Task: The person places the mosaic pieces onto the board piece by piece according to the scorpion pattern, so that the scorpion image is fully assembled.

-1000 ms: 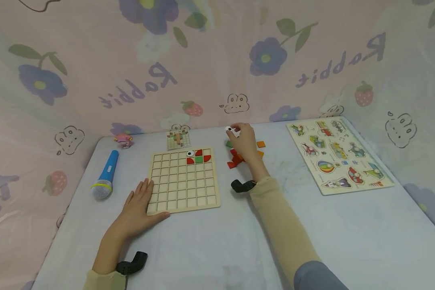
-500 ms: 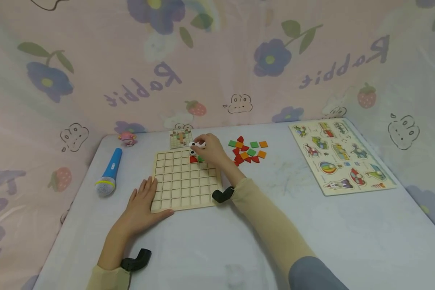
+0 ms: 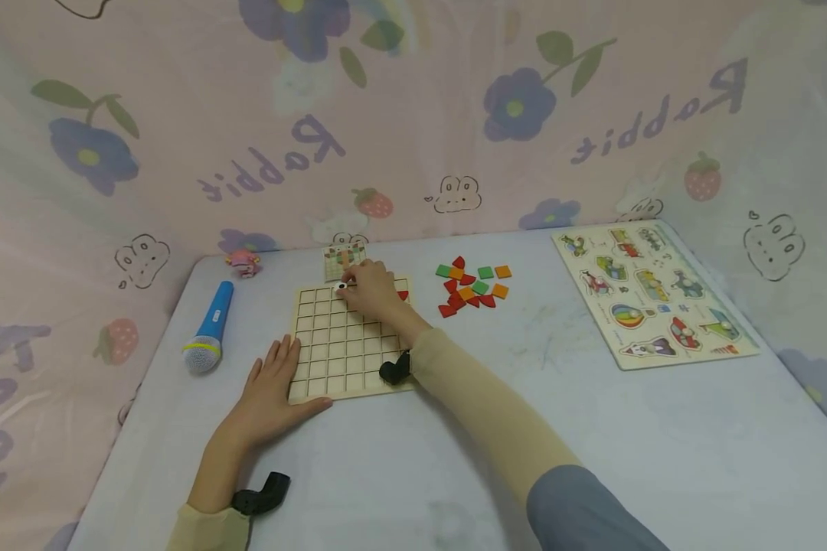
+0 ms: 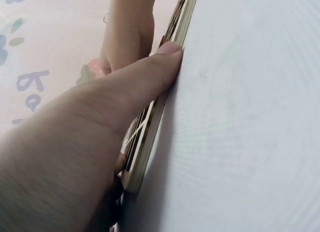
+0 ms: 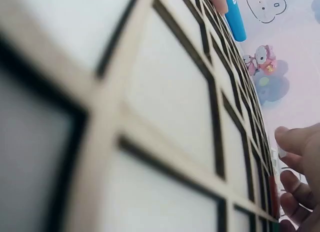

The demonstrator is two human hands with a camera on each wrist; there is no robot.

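A wooden grid board (image 3: pixel 327 348) lies on the table. My left hand (image 3: pixel 265 402) is at its near left corner, fingers straight along the left edge. In the left wrist view, the thumb (image 4: pixel 150 71) lies along the board's near side. My right hand (image 3: pixel 372 293) reaches over the board's far side and pinches a white tile with a black eye dot (image 3: pixel 341 286) between thumb and fingertips, right at the far row. A red quarter-round tile (image 3: pixel 403 295) shows in the board behind that hand, which hides the tiles around it. In the right wrist view the right fingers (image 5: pixel 297 142) are curled together.
A patterned card (image 3: pixel 336 264) lies behind the board. Loose red, green and orange tiles (image 3: pixel 480 288) are scattered to its right. Farther right is a picture puzzle board (image 3: pixel 627 306). A blue toy microphone (image 3: pixel 214 314) and a pink figurine (image 3: pixel 244 263) are at the left.
My right hand has brought the eye tile from the loose tiles leftward over the board to its far row. My left hand has stayed at the board's corner.
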